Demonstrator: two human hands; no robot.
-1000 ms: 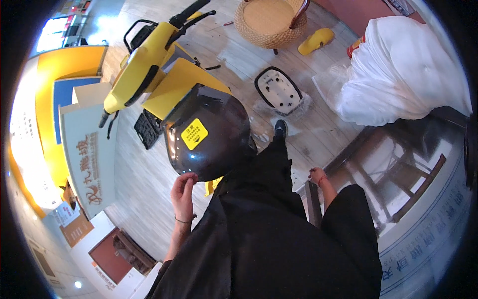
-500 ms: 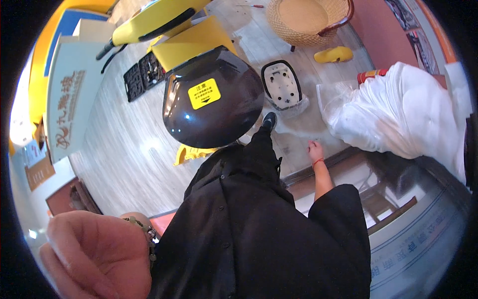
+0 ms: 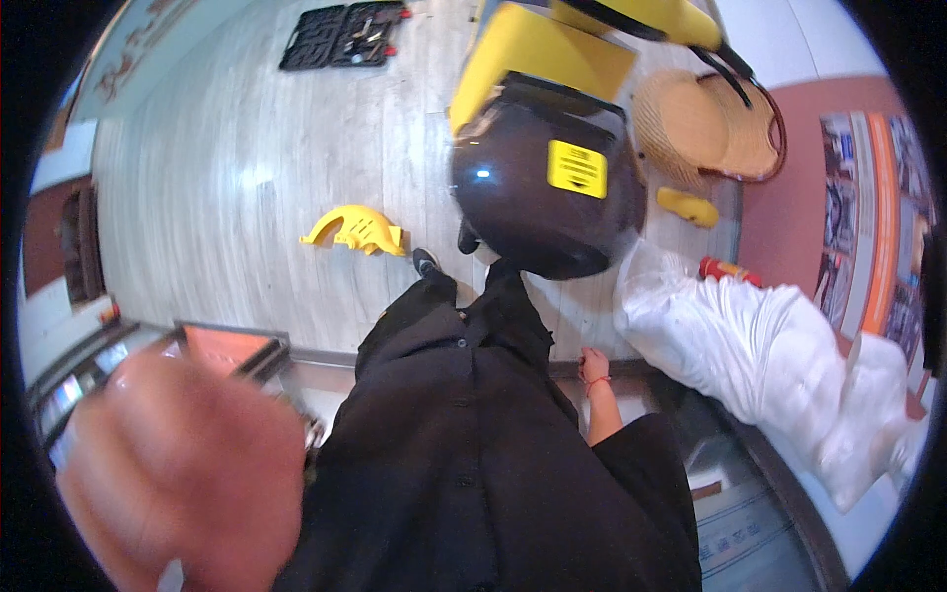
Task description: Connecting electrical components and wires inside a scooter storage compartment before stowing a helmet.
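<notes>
My left hand (image 3: pixel 187 464) looms large and motion-blurred at the lower left, close to the camera. Its fingers look bent in, but the smear hides how they sit. A small pale tip shows at its lower edge; I cannot make out what it is. Well below, my right hand (image 3: pixel 594 365) hangs beside my body with curled fingers, a red cord on the wrist and nothing visible in it. Ahead stands a glossy dark dome (image 3: pixel 543 217) with a yellow label, joined to a yellow body (image 3: pixel 538 64). A curved yellow plastic part (image 3: pixel 360 229) lies on the floor, left of my feet.
An open black tool case (image 3: pixel 340 37) lies on the far floor. At the right are a wicker chair (image 3: pixel 681 118), a yellow slipper-like object (image 3: pixel 688 207), a red cylinder (image 3: pixel 728 270) and a bulky white-wrapped bundle (image 3: pixel 730 335). An orange-lined tray (image 3: pixel 232 347) sits near my left hand.
My view has turned left, so the dome and chair sit farther right. The yellow part now shows fully; the white black-rimmed tub is out of sight. My left hand has blurred.
</notes>
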